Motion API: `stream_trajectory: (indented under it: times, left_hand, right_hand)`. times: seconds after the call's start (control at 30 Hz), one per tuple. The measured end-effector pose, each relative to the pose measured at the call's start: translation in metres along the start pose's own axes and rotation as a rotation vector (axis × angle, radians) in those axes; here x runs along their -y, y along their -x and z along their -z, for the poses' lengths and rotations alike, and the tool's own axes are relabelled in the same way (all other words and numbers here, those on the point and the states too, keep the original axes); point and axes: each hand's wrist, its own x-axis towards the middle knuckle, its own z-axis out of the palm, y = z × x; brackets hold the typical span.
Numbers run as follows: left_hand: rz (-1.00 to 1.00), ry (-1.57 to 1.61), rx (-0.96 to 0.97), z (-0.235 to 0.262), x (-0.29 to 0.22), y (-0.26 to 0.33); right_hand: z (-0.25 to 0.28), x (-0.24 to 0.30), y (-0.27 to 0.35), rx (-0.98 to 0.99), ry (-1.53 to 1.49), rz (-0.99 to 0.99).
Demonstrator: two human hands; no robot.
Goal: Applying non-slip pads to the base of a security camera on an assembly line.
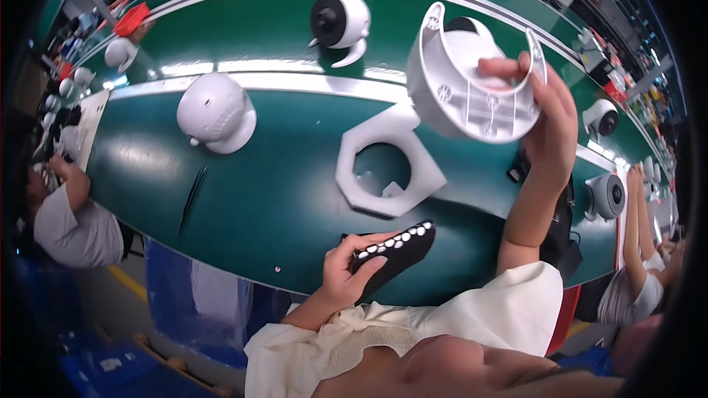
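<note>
My right hand (pixel 552 107) pinches the white shell (pixel 472 107), which extends leftward from it; by the table's (pixel 287 177) near edge, my left hand (pixel 343 273) clasps one black pad (pixel 398 259).

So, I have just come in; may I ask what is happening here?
The person's right hand holds up a curved white plastic part. The left hand holds a black pad with small white dots along one edge. On the green table lie a white foam block with a round hole and dark tweezers; a round white device stands farther left.
</note>
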Motion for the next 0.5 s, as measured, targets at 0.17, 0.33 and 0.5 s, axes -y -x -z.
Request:
stream_trajectory:
  times: [0.17,0.33,0.5]
  left_hand:
    - [-0.063,0.015,-0.014,0.004,0.005,0.005]
    - [-0.023,-0.069,-0.067,0.003,0.001,0.006]
    - [-0.053,0.041,-0.031,0.005,0.0,0.002]
  right_hand:
    - [-0.03,-0.031,0.019,0.143,-0.197,-0.392]
    - [-0.026,-0.05,0.013,0.51,-0.231,-0.567]
    - [0.006,-0.059,-0.013,0.403,0.575,-0.546]
